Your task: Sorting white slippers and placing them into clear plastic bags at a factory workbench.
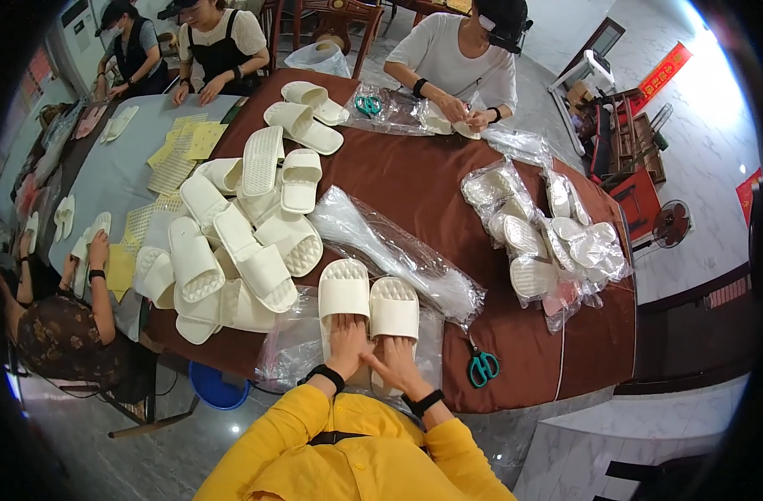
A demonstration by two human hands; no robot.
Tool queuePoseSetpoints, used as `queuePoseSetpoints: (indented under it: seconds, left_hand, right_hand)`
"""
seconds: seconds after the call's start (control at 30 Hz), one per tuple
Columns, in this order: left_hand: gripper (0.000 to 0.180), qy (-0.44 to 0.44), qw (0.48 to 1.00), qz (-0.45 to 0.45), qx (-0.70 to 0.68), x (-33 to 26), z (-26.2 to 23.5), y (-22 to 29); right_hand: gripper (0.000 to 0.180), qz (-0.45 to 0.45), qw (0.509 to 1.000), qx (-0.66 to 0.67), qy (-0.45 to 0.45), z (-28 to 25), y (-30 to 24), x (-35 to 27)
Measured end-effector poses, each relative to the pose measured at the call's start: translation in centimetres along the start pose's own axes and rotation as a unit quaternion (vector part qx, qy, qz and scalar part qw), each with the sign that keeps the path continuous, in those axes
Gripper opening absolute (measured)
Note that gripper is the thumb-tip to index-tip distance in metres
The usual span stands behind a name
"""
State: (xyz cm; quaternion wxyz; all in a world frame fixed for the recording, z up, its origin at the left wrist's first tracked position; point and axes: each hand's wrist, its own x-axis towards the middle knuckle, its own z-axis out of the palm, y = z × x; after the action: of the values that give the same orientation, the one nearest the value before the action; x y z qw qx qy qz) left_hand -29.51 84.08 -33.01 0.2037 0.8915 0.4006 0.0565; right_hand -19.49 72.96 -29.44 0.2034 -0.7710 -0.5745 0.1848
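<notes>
A pair of cream slide slippers lies side by side at the table's near edge, toes pointing away from me. My left hand (346, 344) lies flat in the left slipper (344, 296), its fingertips at the strap and partly hidden beneath it. My right hand (395, 361) rests the same way in the right slipper (395, 316), fingers stretched out and thumb spread toward my left hand. Under the slippers is a clear plastic bag (293, 346). A stack of clear plastic bags (390, 255) lies just beyond them.
Loose cream slippers (256, 259) are heaped at left. Bagged slippers (527, 238) pile up at right. Teal-handled scissors (482, 367) lie near the front edge, another pair of scissors (368, 105) farther back. Several co-workers sit or stand around the tables. A blue bucket (218, 386) stands below.
</notes>
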Motion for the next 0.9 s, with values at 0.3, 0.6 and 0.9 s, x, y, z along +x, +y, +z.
queuePoseSetpoints:
  seconds: [0.3,0.6,0.9]
  left_hand:
    - [0.065,0.006,1.0,-0.007,-0.018,-1.1,-0.2,-0.3]
    - [0.065,-0.015,0.999,-0.026,0.014,-2.1,-0.8,-0.4]
    - [0.067,0.008,1.0,-0.025,-0.006,-2.1,-0.9,-1.0]
  right_hand:
    - [0.022,0.097,0.95,0.297,0.022,-9.1,0.0,-0.4]
    - [0.025,0.097,0.965,0.238,0.052,-5.3,3.0,12.8]
    - [0.017,-0.007,0.971,0.218,0.098,-3.0,-1.8,17.3]
